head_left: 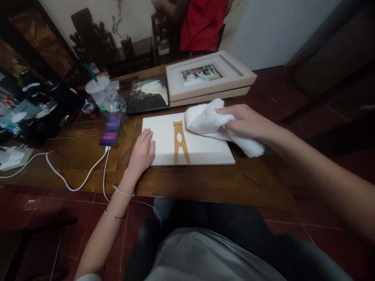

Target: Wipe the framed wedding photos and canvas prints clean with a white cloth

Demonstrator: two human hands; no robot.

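A white board (205, 150), the back of a picture frame with a tan wooden stand (179, 141) on it, lies flat on the wooden table (205, 183). My left hand (142, 150) rests on the board's left edge with its fingers lying flat. My right hand (246, 121) is closed round a white cloth (205, 119), which it holds over the board's upper right part.
Two stacked light wooden picture frames (209, 78) and a dark photo print (148, 93) lie behind the board. A phone (112, 128) on a white cable, a plastic cup in a bag (104, 91) and clutter sit at the left. A person in red (202, 23) stands beyond the table.
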